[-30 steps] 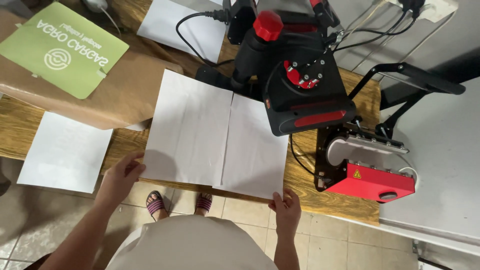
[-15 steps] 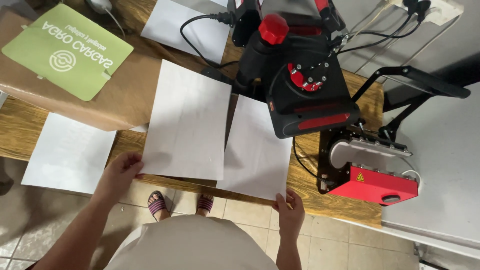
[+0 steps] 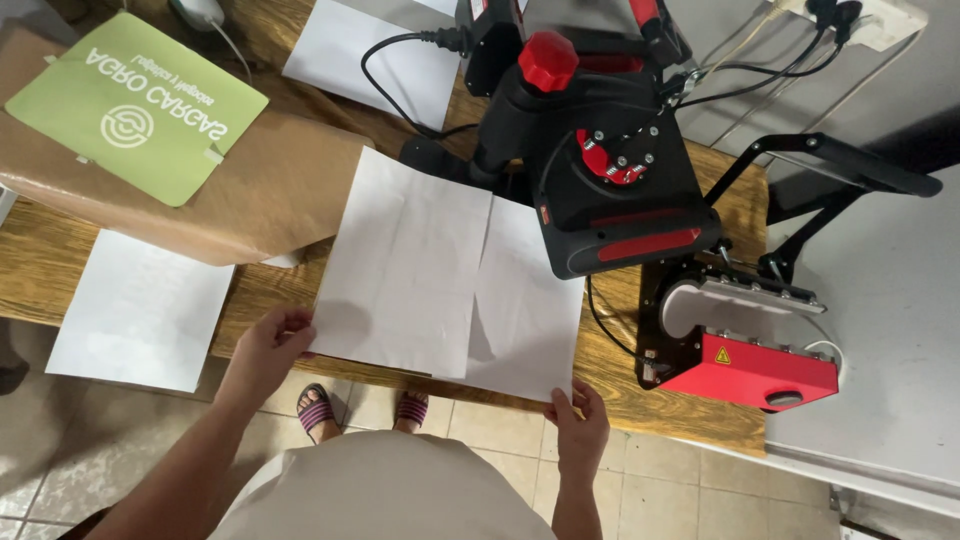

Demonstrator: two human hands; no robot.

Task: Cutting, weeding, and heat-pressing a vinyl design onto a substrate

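My left hand (image 3: 265, 352) and right hand (image 3: 578, 430) pinch two white sheets (image 3: 445, 285); uneven pulling could skew them under the heat press (image 3: 600, 170).

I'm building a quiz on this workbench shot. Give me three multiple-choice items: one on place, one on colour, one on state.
1. Where does the left hand grip the white sheet?
A. lower left corner
B. top edge
C. right edge

2. What colour is the knob on top of the heat press?
A. green
B. red
C. yellow

3. How do the two sheets at the table's front lie?
A. crumpled
B. rolled up
C. flat, one overlapping the other

Answers: 1 A, the fingers pinch that corner. 2 B, the round knob is plainly red. 3 C, the left sheet covers the edge of the right sheet, which the right hand holds at its lower corner.
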